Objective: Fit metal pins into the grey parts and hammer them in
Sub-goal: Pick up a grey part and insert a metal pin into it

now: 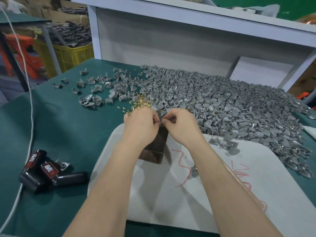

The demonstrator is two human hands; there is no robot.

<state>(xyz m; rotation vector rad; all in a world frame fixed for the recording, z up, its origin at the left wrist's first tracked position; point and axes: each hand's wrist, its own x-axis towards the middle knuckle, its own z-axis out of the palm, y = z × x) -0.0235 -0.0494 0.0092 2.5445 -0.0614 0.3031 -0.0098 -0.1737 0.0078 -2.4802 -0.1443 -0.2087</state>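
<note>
At the lower left of the frame, two black tools labelled TAPER [42,171] lie on the green table [68,134]. Upper left of centre, loose grey pieces [95,86] lie scattered, seemingly without pins, beside a small pile of brass pins [140,101]. In the centre, the left hand [140,124], fingers curled, grips a grey part [161,117] above a dark block [153,146] on a white board [188,194]. The right hand [181,125] pinches the same part with thumb and forefinger; whether a pin sits between them is too small to tell. At right, a large heap of grey parts [230,106] covers the table. Several show pins, so the work looks well underway, though this piece is probably not yet hammered.
</note>
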